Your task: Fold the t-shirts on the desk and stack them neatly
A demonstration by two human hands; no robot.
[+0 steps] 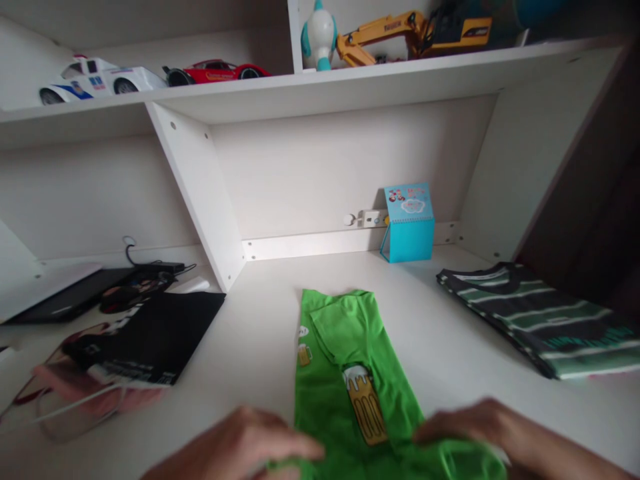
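Observation:
A green T-shirt (pixel 350 333) lies lengthwise on the white desk, folded narrow, with one sleeve turned across its middle. Printed beer mugs show on its front, one large and one small. Its near end is bunched up and runs out of the bottom of the view. My left hand (pixel 245 443), blurred, pinches the cloth at the near left edge. At the near right edge my right hand (pixel 475 427) has its fingers closed on a raised fold of the same shirt. Some of the fingertips are hidden by cloth or cut off by the frame.
Folded striped shirts (pixel 540 313) lie at the right. A blue desk calendar (pixel 411 223) stands by the back wall near a socket (pixel 373 218). Black printed packaging (pixel 150 333), a pink item (pixel 75 387) and a laptop (pixel 65 297) are at the left. Toys line the shelf (pixel 225 97) above.

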